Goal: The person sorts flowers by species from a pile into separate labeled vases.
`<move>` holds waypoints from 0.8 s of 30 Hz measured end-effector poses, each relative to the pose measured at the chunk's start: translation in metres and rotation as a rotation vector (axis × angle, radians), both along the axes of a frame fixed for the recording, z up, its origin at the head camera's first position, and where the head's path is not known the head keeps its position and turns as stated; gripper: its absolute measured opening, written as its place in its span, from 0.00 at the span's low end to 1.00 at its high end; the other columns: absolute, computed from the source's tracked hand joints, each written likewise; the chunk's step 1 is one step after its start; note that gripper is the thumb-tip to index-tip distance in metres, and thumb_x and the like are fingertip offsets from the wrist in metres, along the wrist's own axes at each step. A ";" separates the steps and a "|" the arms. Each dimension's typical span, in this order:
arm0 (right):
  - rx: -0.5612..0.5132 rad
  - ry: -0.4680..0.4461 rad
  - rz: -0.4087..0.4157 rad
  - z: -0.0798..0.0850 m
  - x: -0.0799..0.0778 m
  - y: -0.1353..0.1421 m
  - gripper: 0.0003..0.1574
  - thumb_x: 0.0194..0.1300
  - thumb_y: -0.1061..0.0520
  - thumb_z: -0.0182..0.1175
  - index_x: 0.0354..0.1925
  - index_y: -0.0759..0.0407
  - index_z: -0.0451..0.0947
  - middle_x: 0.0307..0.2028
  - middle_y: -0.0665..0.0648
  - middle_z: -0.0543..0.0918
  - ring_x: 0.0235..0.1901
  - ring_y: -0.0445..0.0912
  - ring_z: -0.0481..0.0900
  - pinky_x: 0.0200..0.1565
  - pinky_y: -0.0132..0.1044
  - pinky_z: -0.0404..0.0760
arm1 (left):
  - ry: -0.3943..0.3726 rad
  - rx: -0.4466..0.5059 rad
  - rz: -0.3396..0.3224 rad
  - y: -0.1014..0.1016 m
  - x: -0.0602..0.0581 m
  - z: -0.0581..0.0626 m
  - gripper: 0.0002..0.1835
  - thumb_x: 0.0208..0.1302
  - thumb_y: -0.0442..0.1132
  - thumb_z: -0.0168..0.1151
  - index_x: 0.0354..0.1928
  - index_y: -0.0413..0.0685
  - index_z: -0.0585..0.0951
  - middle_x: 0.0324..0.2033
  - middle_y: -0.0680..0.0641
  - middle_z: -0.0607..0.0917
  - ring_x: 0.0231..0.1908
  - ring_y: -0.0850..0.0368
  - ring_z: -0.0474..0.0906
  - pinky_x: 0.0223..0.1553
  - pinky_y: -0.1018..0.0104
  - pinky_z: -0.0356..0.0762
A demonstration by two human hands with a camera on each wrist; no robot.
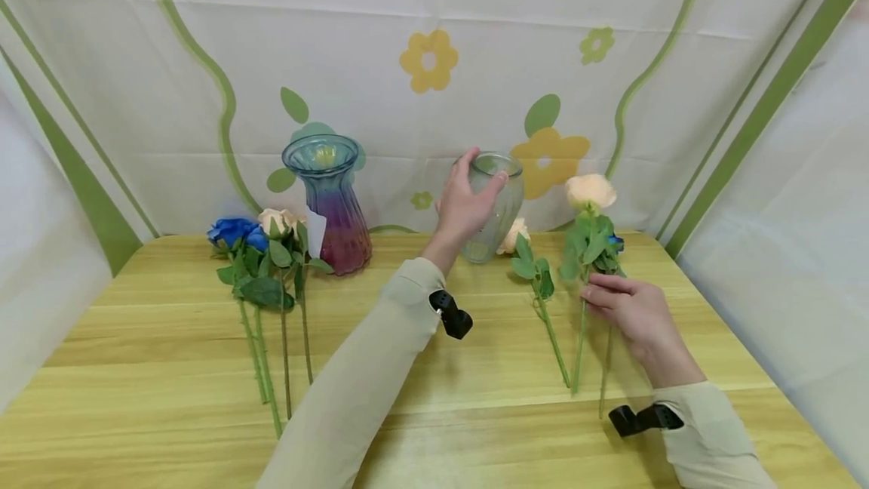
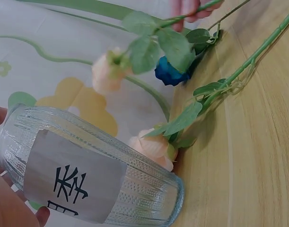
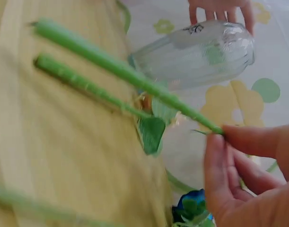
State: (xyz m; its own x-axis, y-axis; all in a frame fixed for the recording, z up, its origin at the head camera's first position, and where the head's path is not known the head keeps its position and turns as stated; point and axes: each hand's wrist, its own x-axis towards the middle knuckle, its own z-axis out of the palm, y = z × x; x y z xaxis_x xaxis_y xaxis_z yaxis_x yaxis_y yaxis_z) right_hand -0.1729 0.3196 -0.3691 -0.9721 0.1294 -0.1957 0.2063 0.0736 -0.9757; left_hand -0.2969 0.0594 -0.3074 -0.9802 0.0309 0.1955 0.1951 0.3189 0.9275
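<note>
My left hand (image 1: 468, 202) grips the clear glass vase (image 1: 505, 206) near its rim, thumb on the near side. A paper label with dark characters (image 2: 73, 177) is stuck on the vase, as the left wrist view shows. With thumb and fingertips my right hand (image 1: 634, 315) pinches the green stem of a peach rose (image 1: 591, 192), its bloom raised and to the right of the vase. Another peach rose (image 1: 543, 278) lies on the table beside the vase's base. A blue rose (image 2: 170, 71) lies beyond the held stem, mostly hidden in the head view.
A blue-to-purple glass vase (image 1: 333, 202) stands at the back left, a white paper on its side. Blue roses (image 1: 234, 232) and peach roses (image 1: 274, 222) lie to its left, stems toward me. Behind the wooden table (image 1: 163, 368) hangs a printed cloth (image 1: 353, 44).
</note>
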 end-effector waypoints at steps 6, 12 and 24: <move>-0.409 0.118 -0.173 0.010 -0.003 -0.005 0.12 0.66 0.70 0.70 0.43 0.57 0.91 0.39 0.48 0.90 0.37 0.41 0.91 0.44 0.31 0.90 | 0.000 0.013 -0.006 0.000 0.000 0.001 0.38 0.76 0.60 0.59 0.83 0.68 0.59 0.82 0.57 0.63 0.82 0.48 0.60 0.80 0.30 0.43; -0.657 0.232 -0.334 0.021 -0.014 -0.015 0.09 0.63 0.75 0.71 0.38 0.65 0.89 0.35 0.57 0.93 0.32 0.46 0.92 0.37 0.35 0.91 | -0.007 0.024 0.009 0.000 0.000 0.000 0.39 0.76 0.60 0.60 0.83 0.68 0.59 0.82 0.57 0.63 0.82 0.47 0.59 0.80 0.27 0.39; -0.990 0.310 -0.549 0.043 -0.052 -0.023 0.15 0.64 0.72 0.71 0.48 0.65 0.82 0.40 0.60 0.89 0.39 0.50 0.83 0.43 0.36 0.89 | -0.013 0.005 0.047 0.005 -0.004 -0.005 0.38 0.75 0.62 0.59 0.83 0.73 0.58 0.82 0.58 0.63 0.82 0.49 0.58 0.80 0.25 0.40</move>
State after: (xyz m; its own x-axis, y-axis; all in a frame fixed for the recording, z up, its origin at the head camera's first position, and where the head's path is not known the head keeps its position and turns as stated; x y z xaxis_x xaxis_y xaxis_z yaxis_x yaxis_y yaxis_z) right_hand -0.2252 0.2967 -0.3261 -0.8570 0.4701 -0.2110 -0.2818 -0.7705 -0.5718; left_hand -0.3013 0.0646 -0.3121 -0.9831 -0.0157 0.1824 0.1676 0.3231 0.9314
